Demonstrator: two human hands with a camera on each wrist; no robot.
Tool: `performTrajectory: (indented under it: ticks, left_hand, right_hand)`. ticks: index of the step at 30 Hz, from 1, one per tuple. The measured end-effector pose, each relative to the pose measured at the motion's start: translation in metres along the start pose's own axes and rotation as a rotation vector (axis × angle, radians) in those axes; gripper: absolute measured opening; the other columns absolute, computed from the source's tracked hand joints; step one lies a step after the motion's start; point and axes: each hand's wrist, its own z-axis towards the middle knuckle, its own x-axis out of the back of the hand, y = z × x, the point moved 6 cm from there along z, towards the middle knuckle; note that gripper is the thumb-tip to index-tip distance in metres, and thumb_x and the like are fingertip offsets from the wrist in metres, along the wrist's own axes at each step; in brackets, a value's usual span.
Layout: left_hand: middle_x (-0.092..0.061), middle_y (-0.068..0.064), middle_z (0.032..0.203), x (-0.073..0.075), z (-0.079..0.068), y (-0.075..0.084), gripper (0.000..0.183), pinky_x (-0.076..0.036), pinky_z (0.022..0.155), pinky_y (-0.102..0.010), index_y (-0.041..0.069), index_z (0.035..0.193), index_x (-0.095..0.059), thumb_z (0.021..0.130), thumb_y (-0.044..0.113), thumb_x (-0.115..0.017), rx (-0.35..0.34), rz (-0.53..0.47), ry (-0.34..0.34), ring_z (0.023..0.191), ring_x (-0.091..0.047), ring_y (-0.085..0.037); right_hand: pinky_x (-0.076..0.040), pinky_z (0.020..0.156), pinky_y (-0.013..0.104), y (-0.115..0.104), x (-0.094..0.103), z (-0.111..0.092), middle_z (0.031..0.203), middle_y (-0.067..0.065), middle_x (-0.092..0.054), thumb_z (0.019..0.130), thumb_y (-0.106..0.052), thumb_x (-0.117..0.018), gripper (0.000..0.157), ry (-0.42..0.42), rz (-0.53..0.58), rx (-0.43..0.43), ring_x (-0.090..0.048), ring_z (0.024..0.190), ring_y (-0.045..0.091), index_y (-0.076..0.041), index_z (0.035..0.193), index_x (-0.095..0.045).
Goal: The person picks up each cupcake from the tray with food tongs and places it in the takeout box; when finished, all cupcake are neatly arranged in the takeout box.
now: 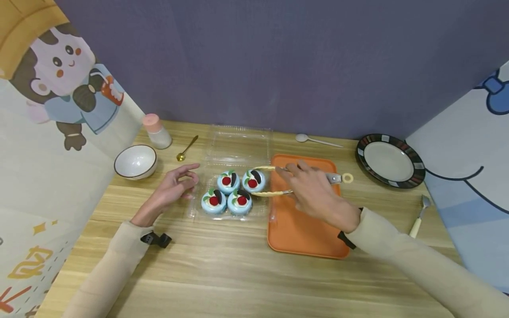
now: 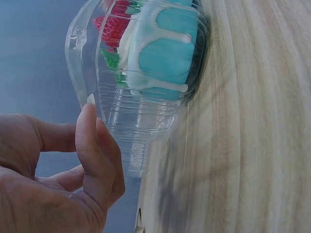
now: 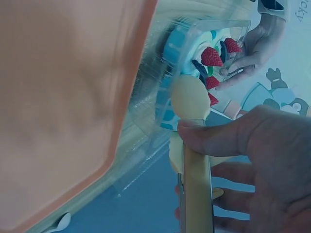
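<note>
My right hand point(image 1: 312, 190) grips tongs point(image 1: 335, 178) with pale, rounded tips. Those tips lie on either side of the back right cupcake point(image 1: 253, 180), a light blue one topped with cream, a raspberry, a green leaf and a dark cookie piece. Several such cupcakes sit together in a clear plastic container point(image 2: 141, 121), its lid point(image 1: 238, 145) folded back. At the container's left side is my left hand point(image 1: 175, 187), fingers loosely bent, a fingertip right at the rim in the left wrist view. The right wrist view shows my thumb along the tongs' handle point(image 3: 197, 189).
Under my right hand lies an orange tray point(image 1: 306, 240). To the left stand a white bowl point(image 1: 136, 162), a pink-capped shaker point(image 1: 157, 131) and a gold spoon point(image 1: 187, 149). A white spoon point(image 1: 318, 141), a dark-rimmed plate point(image 1: 390, 161) and a fork-like utensil point(image 1: 419, 216) lie behind and right.
</note>
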Motion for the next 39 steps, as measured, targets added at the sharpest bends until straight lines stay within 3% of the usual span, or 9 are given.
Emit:
performTrajectory:
  ticks: [10,17,27,32,39]
  left_hand:
    - [-0.047,-0.02,0.127,0.0,0.0,-0.001,0.057,-0.06,0.059,-0.023,0.013,0.153,-0.034,0.1,0.009,-0.053,0.008,-0.013,-0.002,0.079,-0.059,-0.008]
    - [-0.048,-0.019,0.126,-0.001,0.0,-0.002,0.057,-0.06,0.06,-0.023,0.015,0.153,-0.035,0.099,0.009,-0.053,0.006,-0.013,-0.003,0.08,-0.059,-0.008]
    - [-0.048,-0.02,0.127,0.0,0.0,-0.001,0.057,-0.06,0.059,-0.023,0.016,0.153,-0.035,0.099,0.01,-0.054,-0.004,-0.002,-0.003,0.08,-0.059,-0.008]
    - [-0.048,-0.02,0.128,0.0,0.0,0.0,0.058,-0.06,0.059,-0.023,0.014,0.153,-0.033,0.099,0.009,-0.053,-0.004,-0.009,-0.011,0.079,-0.059,-0.008]
    - [-0.047,-0.021,0.128,0.0,-0.001,0.001,0.058,-0.06,0.06,-0.023,0.013,0.153,-0.033,0.1,0.011,-0.054,-0.004,-0.011,-0.009,0.079,-0.059,-0.009]
  right_hand:
    - [-0.031,0.038,0.026,-0.002,0.003,0.02,0.1,0.005,-0.059,0.075,-0.027,-0.084,0.063,-0.118,-0.008,0.026,-0.052,0.081,0.024,-0.016,0.132,-0.058]
    - [-0.035,0.041,0.028,-0.003,-0.002,0.031,0.102,0.005,-0.06,0.078,-0.014,-0.078,0.056,-0.233,0.034,0.006,-0.051,0.084,0.025,-0.016,0.13,-0.059]
    - [-0.039,0.042,0.029,-0.002,-0.002,0.037,0.11,0.006,-0.061,0.078,-0.025,-0.083,0.062,-0.308,0.024,-0.015,-0.055,0.096,0.028,-0.017,0.133,-0.056]
    - [-0.044,0.046,0.031,-0.002,0.004,0.033,0.117,0.006,-0.06,0.079,-0.026,-0.082,0.066,-0.31,0.017,-0.029,-0.055,0.106,0.029,-0.016,0.137,-0.053]
    - [-0.043,0.043,0.03,0.011,0.015,0.02,0.123,0.008,-0.058,0.077,-0.034,-0.083,0.075,-0.218,0.008,-0.064,-0.054,0.107,0.028,-0.016,0.142,-0.049]
